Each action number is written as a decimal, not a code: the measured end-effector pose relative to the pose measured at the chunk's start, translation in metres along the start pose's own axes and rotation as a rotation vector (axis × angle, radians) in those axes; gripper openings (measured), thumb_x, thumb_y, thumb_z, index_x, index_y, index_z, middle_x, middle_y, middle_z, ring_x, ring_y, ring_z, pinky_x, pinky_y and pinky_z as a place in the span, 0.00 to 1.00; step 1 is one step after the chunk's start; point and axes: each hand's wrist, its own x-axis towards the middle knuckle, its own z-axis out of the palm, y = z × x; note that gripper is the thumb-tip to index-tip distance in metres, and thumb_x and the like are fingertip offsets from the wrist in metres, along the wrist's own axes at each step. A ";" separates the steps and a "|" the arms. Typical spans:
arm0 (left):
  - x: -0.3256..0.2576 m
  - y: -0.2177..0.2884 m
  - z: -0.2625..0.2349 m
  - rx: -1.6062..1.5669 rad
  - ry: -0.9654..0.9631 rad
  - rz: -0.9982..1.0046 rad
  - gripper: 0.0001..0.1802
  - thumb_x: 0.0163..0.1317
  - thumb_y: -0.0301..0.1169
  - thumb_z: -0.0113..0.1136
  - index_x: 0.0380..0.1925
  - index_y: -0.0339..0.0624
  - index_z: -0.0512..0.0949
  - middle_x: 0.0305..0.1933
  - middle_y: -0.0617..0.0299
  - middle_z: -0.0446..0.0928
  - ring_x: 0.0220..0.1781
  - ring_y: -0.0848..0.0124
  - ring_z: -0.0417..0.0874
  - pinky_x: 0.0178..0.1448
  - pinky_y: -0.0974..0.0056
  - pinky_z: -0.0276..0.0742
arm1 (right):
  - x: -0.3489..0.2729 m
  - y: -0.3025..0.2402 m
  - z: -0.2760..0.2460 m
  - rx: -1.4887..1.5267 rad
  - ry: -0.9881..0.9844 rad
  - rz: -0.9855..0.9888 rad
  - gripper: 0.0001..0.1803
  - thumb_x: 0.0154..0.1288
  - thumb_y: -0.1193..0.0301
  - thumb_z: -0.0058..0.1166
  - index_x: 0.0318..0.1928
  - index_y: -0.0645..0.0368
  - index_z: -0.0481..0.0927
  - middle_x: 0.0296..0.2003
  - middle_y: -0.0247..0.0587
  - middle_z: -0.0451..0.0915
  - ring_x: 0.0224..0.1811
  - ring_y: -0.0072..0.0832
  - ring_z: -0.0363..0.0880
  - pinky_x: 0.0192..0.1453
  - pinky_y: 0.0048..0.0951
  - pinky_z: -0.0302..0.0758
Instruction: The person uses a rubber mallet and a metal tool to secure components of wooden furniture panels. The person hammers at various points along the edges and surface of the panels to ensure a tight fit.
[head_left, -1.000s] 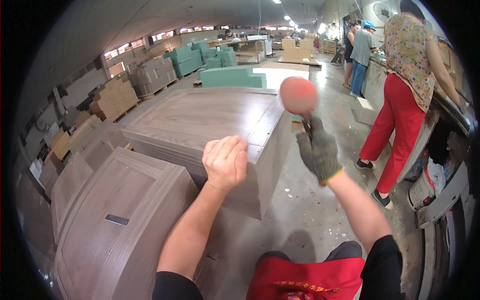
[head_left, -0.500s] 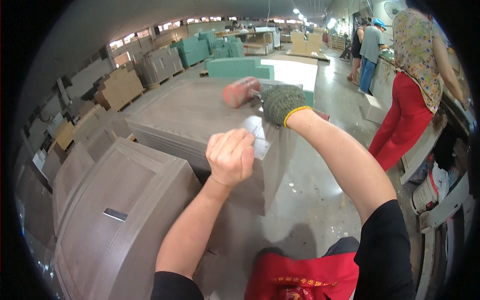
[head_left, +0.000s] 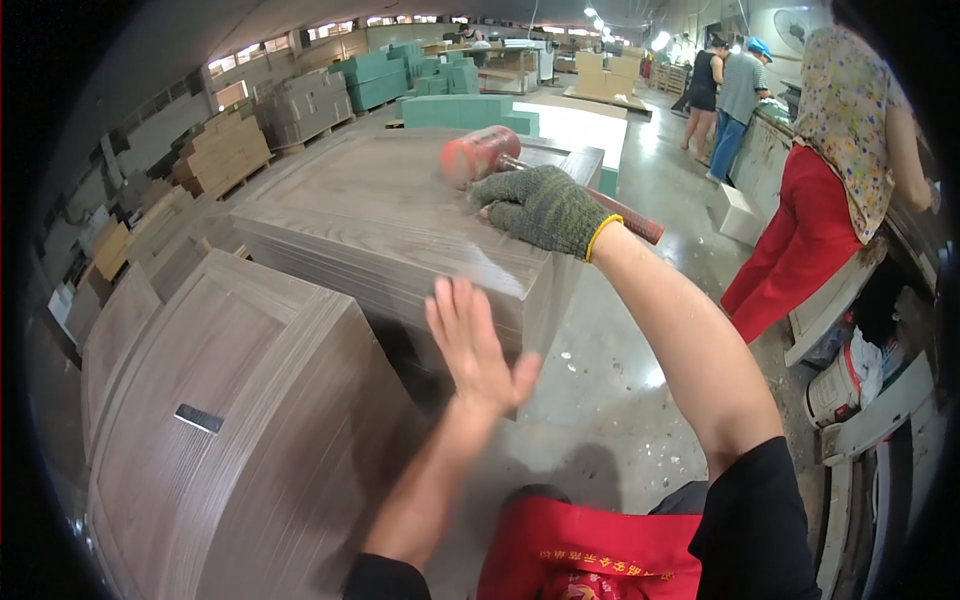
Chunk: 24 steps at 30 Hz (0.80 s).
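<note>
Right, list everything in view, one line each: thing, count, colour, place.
rubber mallet: one, orange-red head, dark red handle, head resting on the panel stack.
panel stack: one, grey-brown wood grain, centre.
curved-top panels: one stack, grey-brown, lower left, with a small metal plate on top.
green stacks: several, green, behind the panel stack.
cardboard piles: several, tan, far left.
person in red trousers: one, right edge, at a bench.
other people: two, far right background.
floor: grey concrete, speckled.
left hand: bare, open, fingers spread by the stack's front edge.
right hand: grey knit glove, gripping the mallet.
</note>
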 end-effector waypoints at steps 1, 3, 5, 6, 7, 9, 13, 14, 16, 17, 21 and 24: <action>-0.016 0.010 0.006 -0.014 -0.020 -0.016 0.39 0.68 0.43 0.43 0.69 0.25 0.49 0.72 0.30 0.51 0.73 0.31 0.49 0.72 0.33 0.41 | -0.002 0.001 -0.002 -0.028 0.018 -0.064 0.12 0.64 0.62 0.53 0.47 0.47 0.81 0.45 0.37 0.83 0.47 0.39 0.81 0.53 0.37 0.77; -0.051 0.017 0.013 0.000 -0.037 -0.030 0.40 0.67 0.42 0.45 0.70 0.24 0.47 0.73 0.29 0.48 0.73 0.30 0.47 0.72 0.32 0.40 | 0.004 -0.007 -0.002 -0.041 0.044 -0.151 0.10 0.63 0.68 0.57 0.46 0.51 0.81 0.46 0.37 0.82 0.47 0.36 0.82 0.51 0.32 0.79; -0.086 0.015 0.027 0.214 -0.010 -0.049 0.40 0.66 0.37 0.50 0.70 0.24 0.46 0.73 0.30 0.46 0.74 0.30 0.47 0.72 0.31 0.42 | 0.007 -0.018 -0.006 0.015 0.021 -0.024 0.10 0.63 0.68 0.58 0.45 0.51 0.81 0.45 0.37 0.83 0.47 0.36 0.82 0.52 0.32 0.79; -0.099 0.013 0.029 0.211 -0.006 -0.049 0.40 0.66 0.37 0.50 0.70 0.24 0.46 0.73 0.30 0.46 0.74 0.30 0.47 0.72 0.31 0.42 | 0.007 -0.018 -0.007 0.010 0.020 -0.025 0.10 0.63 0.68 0.58 0.45 0.51 0.81 0.45 0.37 0.83 0.47 0.36 0.82 0.52 0.32 0.79; -0.110 0.013 0.031 0.220 -0.026 -0.052 0.41 0.65 0.35 0.52 0.70 0.24 0.46 0.73 0.30 0.46 0.74 0.30 0.46 0.72 0.31 0.44 | 0.004 -0.017 -0.007 0.015 0.015 -0.021 0.10 0.63 0.68 0.58 0.45 0.51 0.81 0.45 0.37 0.83 0.47 0.36 0.82 0.52 0.32 0.79; -0.132 0.014 0.036 0.231 -0.045 -0.055 0.41 0.65 0.33 0.53 0.70 0.24 0.46 0.73 0.31 0.46 0.74 0.30 0.46 0.72 0.31 0.45 | 0.001 -0.013 -0.007 0.021 0.010 -0.021 0.10 0.62 0.69 0.58 0.45 0.52 0.82 0.44 0.37 0.83 0.47 0.36 0.82 0.53 0.31 0.79; -0.173 0.013 0.032 0.272 -0.131 -0.054 0.38 0.64 0.32 0.54 0.68 0.26 0.48 0.66 0.31 0.55 0.68 0.30 0.55 0.69 0.32 0.52 | 0.000 -0.015 -0.005 -0.042 0.049 -0.079 0.10 0.62 0.68 0.58 0.44 0.53 0.81 0.45 0.35 0.83 0.47 0.35 0.82 0.53 0.31 0.79; -0.184 0.013 0.028 0.265 -0.167 -0.024 0.39 0.64 0.29 0.53 0.70 0.25 0.46 0.74 0.31 0.44 0.74 0.30 0.46 0.74 0.36 0.45 | 0.002 -0.020 -0.006 -0.010 0.014 -0.039 0.09 0.62 0.69 0.58 0.44 0.52 0.81 0.45 0.35 0.83 0.47 0.35 0.82 0.52 0.31 0.79; -0.212 0.023 0.019 0.246 -0.312 -0.116 0.41 0.64 0.28 0.54 0.70 0.25 0.45 0.74 0.31 0.43 0.74 0.31 0.47 0.75 0.38 0.45 | 0.001 -0.006 -0.004 -0.079 0.043 -0.135 0.08 0.62 0.69 0.58 0.42 0.51 0.81 0.45 0.33 0.83 0.47 0.34 0.82 0.51 0.32 0.80; -0.225 0.027 0.012 0.231 -0.455 -0.205 0.42 0.63 0.27 0.55 0.70 0.26 0.44 0.75 0.31 0.41 0.74 0.32 0.48 0.75 0.39 0.45 | 0.002 -0.004 -0.004 -0.168 0.072 -0.255 0.07 0.62 0.70 0.58 0.41 0.51 0.81 0.46 0.33 0.82 0.46 0.34 0.82 0.50 0.31 0.81; -0.223 0.062 -0.005 -0.062 -0.456 -0.706 0.38 0.65 0.31 0.57 0.67 0.24 0.50 0.74 0.34 0.47 0.74 0.40 0.54 0.75 0.42 0.51 | -0.003 0.000 -0.008 -0.253 0.066 -0.324 0.07 0.62 0.70 0.58 0.41 0.49 0.81 0.46 0.32 0.82 0.45 0.32 0.82 0.49 0.30 0.81; -0.213 0.060 0.000 -0.613 0.085 -1.392 0.31 0.67 0.36 0.58 0.61 0.26 0.59 0.70 0.39 0.59 0.71 0.49 0.63 0.72 0.49 0.62 | 0.000 -0.003 -0.006 -0.306 0.033 -0.302 0.09 0.62 0.68 0.54 0.42 0.44 0.84 0.50 0.22 0.81 0.48 0.27 0.81 0.51 0.30 0.79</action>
